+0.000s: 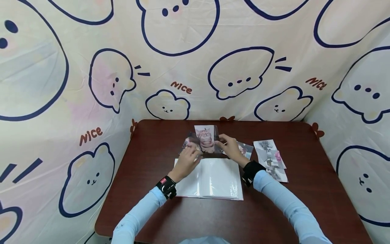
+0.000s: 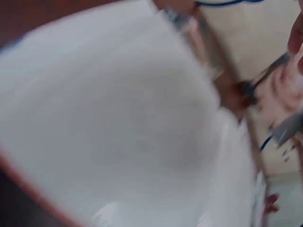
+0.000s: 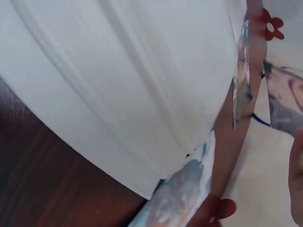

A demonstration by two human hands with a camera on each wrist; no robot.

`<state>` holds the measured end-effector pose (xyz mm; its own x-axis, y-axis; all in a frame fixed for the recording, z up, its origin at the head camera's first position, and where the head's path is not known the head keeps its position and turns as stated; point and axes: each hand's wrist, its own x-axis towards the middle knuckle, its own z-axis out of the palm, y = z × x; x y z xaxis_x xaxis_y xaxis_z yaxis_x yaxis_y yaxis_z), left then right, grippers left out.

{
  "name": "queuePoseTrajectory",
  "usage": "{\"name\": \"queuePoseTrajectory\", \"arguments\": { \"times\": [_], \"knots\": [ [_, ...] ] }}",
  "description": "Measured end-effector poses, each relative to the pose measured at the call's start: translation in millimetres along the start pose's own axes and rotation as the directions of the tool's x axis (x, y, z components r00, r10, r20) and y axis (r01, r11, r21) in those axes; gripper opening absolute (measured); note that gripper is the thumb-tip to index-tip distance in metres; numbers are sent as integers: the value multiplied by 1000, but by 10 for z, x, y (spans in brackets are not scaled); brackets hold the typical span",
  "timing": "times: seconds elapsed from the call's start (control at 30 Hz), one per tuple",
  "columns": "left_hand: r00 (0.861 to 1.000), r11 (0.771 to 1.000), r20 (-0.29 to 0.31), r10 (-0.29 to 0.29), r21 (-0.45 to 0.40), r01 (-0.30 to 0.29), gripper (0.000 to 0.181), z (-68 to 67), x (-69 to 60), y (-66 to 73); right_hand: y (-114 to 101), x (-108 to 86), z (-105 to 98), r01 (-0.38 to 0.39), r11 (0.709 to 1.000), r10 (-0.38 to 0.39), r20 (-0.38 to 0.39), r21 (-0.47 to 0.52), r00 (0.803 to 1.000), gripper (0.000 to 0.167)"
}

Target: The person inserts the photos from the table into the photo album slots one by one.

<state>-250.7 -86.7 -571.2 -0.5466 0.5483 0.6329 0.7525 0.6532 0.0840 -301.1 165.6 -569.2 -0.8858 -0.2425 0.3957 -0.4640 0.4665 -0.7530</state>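
A photo card (image 1: 206,138) with a pinkish, cat-like picture stands raised above the far edge of an open album (image 1: 220,178) with white pages and glossy clear pockets. My right hand (image 1: 230,148) pinches the card's right side. At its lower left is my left hand (image 1: 186,162), fingers bent and blurred; whether they grip the card is unclear. In the left wrist view a fingertip (image 2: 296,38) appears beside the pinkish card (image 2: 281,90). The right wrist view catches part of the card (image 3: 286,92) and of my hand (image 3: 297,179).
Another photo (image 1: 190,140) lies beyond the left hand, partly covered. One more (image 1: 246,149) lies behind the right wrist. Several overlapping photos (image 1: 270,161) lie farther right on the brown table (image 1: 146,145). A printed curtain (image 1: 201,67) hangs along the table's far edge.
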Motion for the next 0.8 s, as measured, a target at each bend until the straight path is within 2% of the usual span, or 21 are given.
{"name": "queuePoseTrajectory", "arguments": {
  "times": [0.1,0.17,0.33,0.37,0.43,0.57,0.63,0.67,0.73,0.8],
  "knots": [
    [993,999,114,12,-36,-8,27,148,-108,107,102,30,-15,-78,995,76,28,69,997,19],
    [985,998,171,9,-61,2,31,244,-164,170,170,42,-19,-145,980,139,50,137,989,20],
    [960,996,281,-22,-74,45,38,430,-229,302,246,35,-34,-311,912,285,131,268,949,21],
    [951,997,307,-28,-64,50,41,466,-234,324,256,26,-34,-336,899,305,148,281,941,21],
    [926,998,375,-35,-42,55,48,530,-239,362,275,4,-27,-383,871,343,177,306,922,20],
    [855,999,516,-46,1,54,59,625,-247,412,314,-36,-11,-456,828,399,227,326,888,17],
    [828,999,559,-51,21,48,60,652,-257,425,328,-44,-6,-468,823,406,243,322,881,17],
    [820,998,570,-56,30,47,60,661,-261,428,334,-44,-5,-469,823,406,245,321,880,17],
    [815,998,576,-60,47,41,60,675,-269,429,344,-37,-5,-464,823,401,244,327,883,16],
    [821,998,568,-56,61,25,59,685,-274,427,353,-26,-7,-448,830,386,237,333,892,16]
  ]
}}
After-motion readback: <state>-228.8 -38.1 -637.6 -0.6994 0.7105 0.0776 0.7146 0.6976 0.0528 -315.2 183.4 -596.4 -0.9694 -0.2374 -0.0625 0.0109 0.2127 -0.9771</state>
